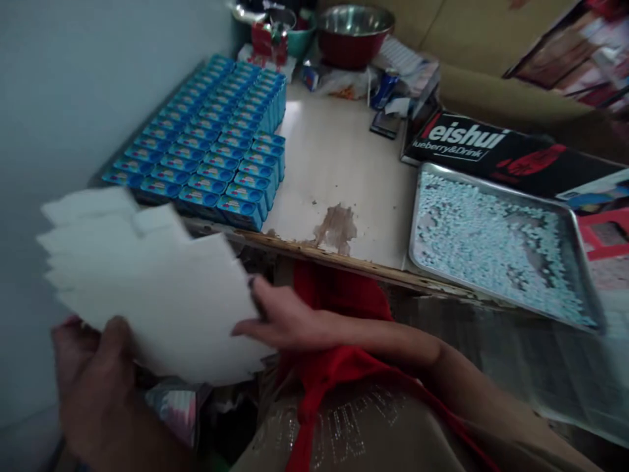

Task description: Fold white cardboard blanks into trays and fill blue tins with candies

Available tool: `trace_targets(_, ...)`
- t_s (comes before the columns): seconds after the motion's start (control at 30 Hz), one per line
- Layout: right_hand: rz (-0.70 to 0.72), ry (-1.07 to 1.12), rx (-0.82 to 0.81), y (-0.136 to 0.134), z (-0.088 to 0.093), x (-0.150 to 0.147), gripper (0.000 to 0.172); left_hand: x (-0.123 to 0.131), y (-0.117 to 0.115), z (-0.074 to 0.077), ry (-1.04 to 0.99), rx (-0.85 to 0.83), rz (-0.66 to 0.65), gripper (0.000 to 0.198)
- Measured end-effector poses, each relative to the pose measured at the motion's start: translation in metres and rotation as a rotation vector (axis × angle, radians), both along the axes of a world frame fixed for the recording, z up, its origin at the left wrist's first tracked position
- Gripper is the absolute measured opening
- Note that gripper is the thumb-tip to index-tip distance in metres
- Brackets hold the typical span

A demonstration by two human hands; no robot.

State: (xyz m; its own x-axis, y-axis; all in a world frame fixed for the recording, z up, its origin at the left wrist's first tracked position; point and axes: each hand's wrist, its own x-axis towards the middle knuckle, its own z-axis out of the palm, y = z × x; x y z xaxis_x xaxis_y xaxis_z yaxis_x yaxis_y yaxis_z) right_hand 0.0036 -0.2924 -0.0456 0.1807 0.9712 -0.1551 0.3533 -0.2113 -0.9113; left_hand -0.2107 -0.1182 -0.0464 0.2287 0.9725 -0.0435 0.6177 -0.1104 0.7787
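A stack of white flat sheets [147, 288], fanned and motion-blurred, is held low at the left below the table edge. My left hand [98, 387] grips its lower left corner with the thumb on top. My right hand [280, 321] pinches the stack's right edge, fingers closed on it. On the table behind stand several rows of small blue boxes [211, 144], packed tightly together. A metal tray [501, 246] full of small pale blue tablets lies at the right, overhanging the table edge.
The white table [339, 157] has a worn front edge and a brown stain. A red-and-steel bowl [354, 33], a teal bowl and clutter sit at the back. A black printed carton [491, 147] lies behind the tray. A pale wall stands on the left.
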Motion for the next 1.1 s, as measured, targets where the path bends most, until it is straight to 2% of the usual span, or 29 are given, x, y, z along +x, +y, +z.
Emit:
trace_targets(0.07, -0.293, 0.072, 0.148, -0.047, 0.015, 0.043, 0.083, 0.058, -0.019, 0.028, -0.130, 0.106, -0.017, 0.050)
trace_targets(0.1, -0.409, 0.103, 0.215, -0.070, 0.017, 0.067, 0.090, 0.094, -0.027, 0.037, -0.202, 0.086, -0.124, 0.050)
trace_targets(0.17, -0.560, 0.073, 0.250, -0.109, 0.017, 0.115, 0.094, 0.170, -0.043, 0.042, -0.360, 0.056, -0.266, 0.054)
trace_targets(0.2, -0.606, -0.002, 0.205, -0.124, 0.014, 0.138, 0.092, 0.205, -0.049, 0.038, -0.286, 0.009, -0.383, 0.054)
trace_targets(0.23, -0.631, -0.111, 0.124, -0.136, 0.012, 0.161, 0.087, 0.236, -0.054, 0.031, -0.180, -0.008, -0.430, 0.049)
trace_targets(0.27, -0.631, -0.244, 0.015, -0.145, 0.010, 0.182, 0.078, 0.261, -0.058, 0.022, -0.047, 0.035, -0.459, 0.045)
trace_targets(0.33, -0.575, -0.505, -0.210, -0.154, 0.007, 0.222, 0.057, 0.295, -0.064, 0.002, 0.219, 0.202, -0.521, 0.040)
trace_targets(0.4, -0.497, -0.666, -0.337, -0.153, 0.005, 0.256, 0.043, 0.314, -0.061, -0.016, 0.376, 0.394, -0.616, 0.041)
trace_targets(0.47, -0.448, -0.717, -0.344, -0.146, 0.003, 0.287, 0.043, 0.333, -0.050, -0.027, 0.404, 0.499, -0.771, 0.046)
trace_targets(0.53, -0.410, -0.736, -0.313, -0.130, -0.004, 0.315, 0.056, 0.361, -0.031, -0.033, 0.386, 0.503, -0.936, 0.063)
trace_targets(0.63, -0.333, -0.759, -0.298, -0.096, -0.023, 0.348, 0.093, 0.408, 0.002, -0.041, 0.464, 0.419, -1.058, 0.094)
trace_targets(0.7, -0.290, -0.706, -0.341, -0.073, -0.035, 0.362, 0.105, 0.428, 0.019, -0.048, 0.554, 0.374, -1.098, 0.092)
trace_targets(0.8, -0.226, -0.631, -0.398, -0.051, -0.046, 0.370, 0.096, 0.434, 0.032, -0.057, 0.573, 0.374, -1.128, 0.080)
trace_targets(0.97, -0.156, -0.709, -0.337, -0.051, -0.048, 0.365, 0.077, 0.423, 0.034, -0.064, 0.470, 0.382, -1.152, 0.103)
trace_targets(1.1, -0.196, -0.680, -0.313, -0.055, -0.049, 0.363, 0.072, 0.421, 0.030, -0.064, 0.409, 0.366, -1.162, 0.084)
